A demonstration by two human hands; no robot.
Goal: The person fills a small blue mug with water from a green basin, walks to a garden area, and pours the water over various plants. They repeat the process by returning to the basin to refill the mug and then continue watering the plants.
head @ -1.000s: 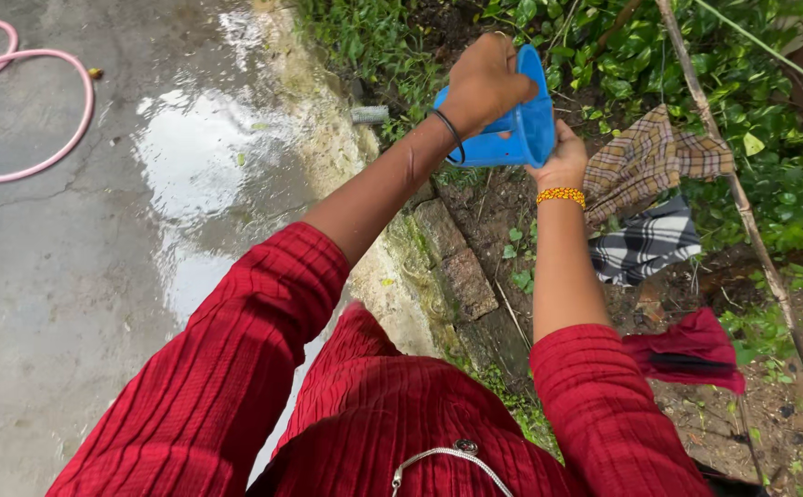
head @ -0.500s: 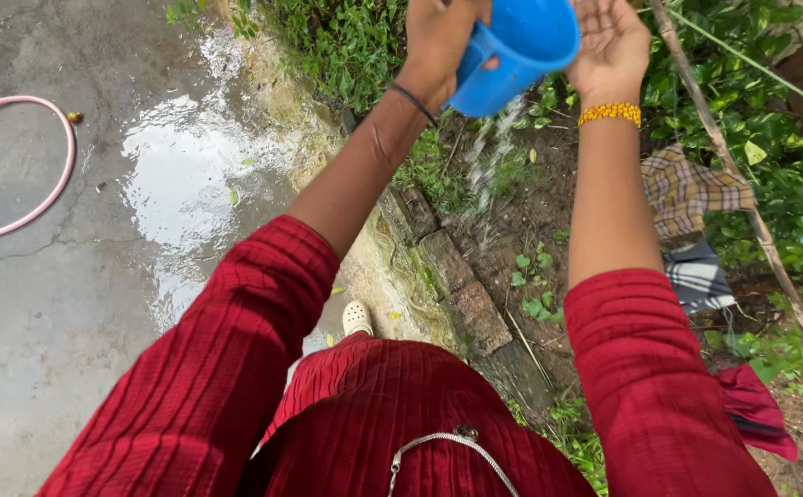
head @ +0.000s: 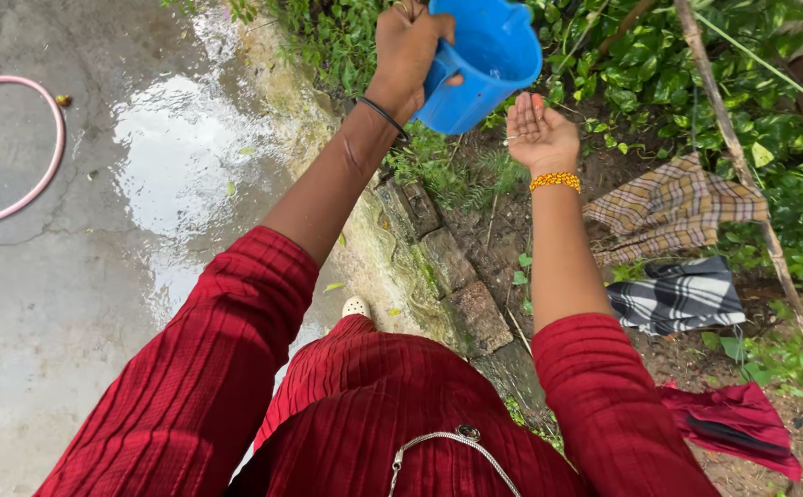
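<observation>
My left hand [head: 408, 51] grips the handle of a blue plastic mug [head: 480, 64], held tilted above the soil bed. A black band circles that wrist. My right hand [head: 538, 133] is cupped open, palm up, just below and to the right of the mug, wet, holding nothing. A yellow beaded bracelet [head: 556, 180] sits on its wrist. Both arms wear red ribbed sleeves.
A mossy brick kerb [head: 457, 281] separates the wet concrete [head: 98, 230] from the soil and green plants [head: 659, 64]. A pink hose [head: 24, 156] lies at left. Checked cloths [head: 673, 212] and a red cloth [head: 737, 419] hang on a thin stick [head: 742, 175] at right.
The right hand dropped from beside the mug's rim to a cupped position below it. The falling water stream has stopped. The mug is tipped less steeply.
</observation>
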